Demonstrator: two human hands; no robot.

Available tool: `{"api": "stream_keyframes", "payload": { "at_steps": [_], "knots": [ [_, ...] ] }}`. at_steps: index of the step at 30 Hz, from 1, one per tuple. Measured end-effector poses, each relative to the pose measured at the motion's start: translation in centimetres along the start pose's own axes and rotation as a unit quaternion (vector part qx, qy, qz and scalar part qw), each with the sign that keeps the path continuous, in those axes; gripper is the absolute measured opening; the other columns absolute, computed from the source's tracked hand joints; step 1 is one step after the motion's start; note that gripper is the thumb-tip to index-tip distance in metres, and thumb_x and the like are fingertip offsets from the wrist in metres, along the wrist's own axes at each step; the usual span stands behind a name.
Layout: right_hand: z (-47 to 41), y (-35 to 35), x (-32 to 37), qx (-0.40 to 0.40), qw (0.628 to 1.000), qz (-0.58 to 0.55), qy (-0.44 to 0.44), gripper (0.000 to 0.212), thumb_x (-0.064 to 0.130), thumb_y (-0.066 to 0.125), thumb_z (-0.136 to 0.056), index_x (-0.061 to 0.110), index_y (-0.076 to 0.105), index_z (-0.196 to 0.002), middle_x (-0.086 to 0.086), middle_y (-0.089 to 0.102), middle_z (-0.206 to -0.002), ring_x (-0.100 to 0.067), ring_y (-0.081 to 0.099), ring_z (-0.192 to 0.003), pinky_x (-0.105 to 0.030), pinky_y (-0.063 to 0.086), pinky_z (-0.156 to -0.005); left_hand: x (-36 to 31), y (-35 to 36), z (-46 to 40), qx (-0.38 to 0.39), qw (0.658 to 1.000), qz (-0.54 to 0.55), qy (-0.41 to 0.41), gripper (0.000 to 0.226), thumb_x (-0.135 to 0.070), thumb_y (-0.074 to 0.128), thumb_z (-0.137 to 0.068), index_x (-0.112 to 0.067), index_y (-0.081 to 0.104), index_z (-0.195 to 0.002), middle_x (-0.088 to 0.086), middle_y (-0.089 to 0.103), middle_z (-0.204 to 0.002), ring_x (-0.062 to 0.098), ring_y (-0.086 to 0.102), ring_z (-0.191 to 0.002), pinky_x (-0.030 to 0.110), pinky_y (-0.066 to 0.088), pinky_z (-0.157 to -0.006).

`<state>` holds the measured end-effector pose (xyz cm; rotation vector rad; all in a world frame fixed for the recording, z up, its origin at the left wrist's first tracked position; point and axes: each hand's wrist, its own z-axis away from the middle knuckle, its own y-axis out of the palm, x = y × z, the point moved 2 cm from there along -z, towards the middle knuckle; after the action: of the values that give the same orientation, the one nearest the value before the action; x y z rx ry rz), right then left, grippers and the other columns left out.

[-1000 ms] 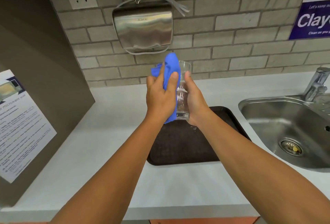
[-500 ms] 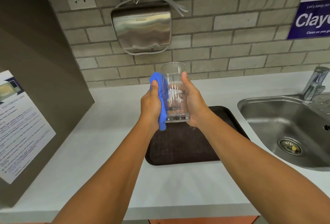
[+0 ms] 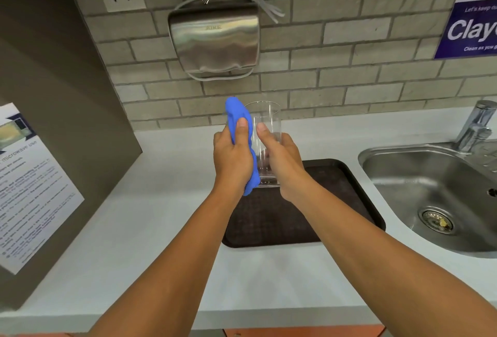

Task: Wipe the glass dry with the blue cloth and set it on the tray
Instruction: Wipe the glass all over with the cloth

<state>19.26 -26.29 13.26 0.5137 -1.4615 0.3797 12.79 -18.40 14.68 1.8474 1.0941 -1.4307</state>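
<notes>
A clear glass (image 3: 265,146) is gripped upright by the right hand (image 3: 282,160), while a blue cloth (image 3: 240,132) is pressed against its side by the left hand (image 3: 232,160). The glass is held above the dark tray (image 3: 347,202) on the table (image 3: 161,229), beside a steel sink (image 3: 430,189).

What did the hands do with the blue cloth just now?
The left hand slid the blue cloth down the side of the glass, then back up near its rim. The right hand kept holding the glass upright above the tray. Neither hand let go; the tray stayed put.
</notes>
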Motion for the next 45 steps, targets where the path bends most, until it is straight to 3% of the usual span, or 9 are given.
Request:
{"api": "stream_keyframes", "payload": {
  "at_steps": [5, 12, 19, 23, 26, 30, 36, 41, 45],
  "knots": [
    [0.0, -0.1, 0.1, 0.01, 0.999, -0.028, -0.016, 0.053, 0.067, 0.058, -0.086, 0.018, 0.062, -0.105, 0.0, 0.064, -0.081, -0.016, 0.064, -0.074, -0.039, 0.059, -0.074, -1.0, 0.4, 0.4, 0.019, 0.991, -0.049, 0.124, 0.04, -0.051, 0.047, -0.095, -0.023, 0.062, -0.12, -0.008, 0.046, -0.101, -0.002, 0.059, -0.08, 0.005, 0.044, -0.063],
    [0.4, -0.3, 0.0, 0.021, 0.997, -0.071, -0.014, 0.046, 0.058, 0.06, -0.09, 0.015, 0.064, -0.105, -0.001, 0.066, -0.08, -0.013, 0.066, -0.067, -0.029, 0.056, -0.066, -0.3, -0.7, -0.6, 0.03, 0.982, 0.051, -0.178, 0.043, -0.054, 0.045, -0.095, -0.017, 0.063, -0.084, 0.004, 0.068, -0.081, 0.02, 0.066, -0.075, 0.03, 0.05, -0.063],
    [0.3, 0.3, 0.8, 0.011, 0.998, -0.064, -0.017, 0.077, 0.066, 0.057, -0.086, 0.0, 0.059, -0.124, -0.024, 0.068, -0.104, -0.028, 0.066, -0.089, -0.05, 0.055, -0.094, -1.8, 0.6, 0.8, 0.017, 0.98, -0.129, 0.15, 0.044, -0.05, 0.046, -0.095, -0.035, 0.05, -0.136, -0.009, 0.04, -0.103, -0.001, 0.055, -0.085, 0.007, 0.046, -0.069],
    [0.3, -0.1, 0.8, 0.032, 0.995, -0.09, -0.005, 0.071, 0.065, 0.056, -0.088, 0.002, 0.062, -0.121, -0.013, 0.063, -0.098, -0.026, 0.062, -0.087, -0.047, 0.055, -0.088, -1.7, -0.1, -0.5, 0.021, 0.999, -0.025, 0.026, 0.037, -0.051, 0.047, -0.095, -0.019, 0.065, -0.099, -0.003, 0.054, -0.092, 0.003, 0.058, -0.074, 0.012, 0.044, -0.062],
    [0.4, -0.5, 0.5, 0.048, 0.993, -0.109, -0.002, 0.058, 0.062, 0.053, -0.092, 0.01, 0.066, -0.115, -0.014, 0.07, -0.101, -0.028, 0.069, -0.088, -0.044, 0.057, -0.085, -1.1, -0.5, -0.7, 0.051, 0.989, 0.067, -0.123, 0.039, -0.056, 0.046, -0.094, -0.022, 0.062, -0.082, 0.006, 0.067, -0.084, 0.022, 0.065, -0.076, 0.038, 0.055, -0.073],
    [0.5, -0.6, 0.5, 0.059, 0.989, -0.132, 0.008, 0.066, 0.065, 0.061, -0.084, 0.011, 0.068, -0.122, -0.023, 0.07, -0.124, -0.042, 0.069, -0.111, -0.056, 0.053, -0.099, -0.9, -0.5, -0.3, 0.048, 0.989, 0.095, -0.106, 0.034, -0.058, 0.045, -0.093, -0.03, 0.064, -0.086, 0.004, 0.071, -0.09, 0.025, 0.068, -0.081, 0.045, 0.057, -0.078],
    [0.1, -1.0, -0.2, -0.016, 0.995, -0.095, -0.025, 0.055, 0.058, 0.068, -0.085, 0.008, 0.067, -0.105, -0.006, 0.064, -0.083, -0.017, 0.067, -0.067, -0.029, 0.059, -0.068, -0.4, -0.4, -0.1, 0.037, 0.994, 0.072, -0.069, 0.031, -0.057, 0.045, -0.093, -0.034, 0.061, -0.081, -0.001, 0.065, -0.082, 0.016, 0.062, -0.07, 0.035, 0.056, -0.068],
    [0.4, -0.4, -0.4, 0.041, 0.998, -0.046, -0.017, 0.034, 0.064, 0.055, -0.09, 0.033, 0.062, -0.101, 0.003, 0.07, -0.095, -0.002, 0.069, -0.067, -0.023, 0.053, -0.066, -0.2, -0.5, 0.1, 0.006, 1.0, 0.008, -0.005, 0.038, -0.056, 0.043, -0.094, -0.022, 0.056, -0.083, 0.008, 0.061, -0.092, 0.014, 0.059, -0.072, 0.026, 0.046, -0.068],
    [0.5, 0.1, -0.5, 0.021, 0.998, -0.045, -0.025, 0.052, 0.067, 0.059, -0.086, 0.023, 0.06, -0.112, 0.002, 0.064, -0.078, -0.005, 0.063, -0.056, -0.02, 0.053, -0.053, -0.6, -0.1, 1.1, -0.016, 0.997, -0.027, 0.063, 0.026, -0.05, 0.046, -0.096, -0.034, 0.048, -0.075, 0.0, 0.053, -0.089, -0.003, 0.056, -0.068, 0.012, 0.041, -0.063]
  ]
}}
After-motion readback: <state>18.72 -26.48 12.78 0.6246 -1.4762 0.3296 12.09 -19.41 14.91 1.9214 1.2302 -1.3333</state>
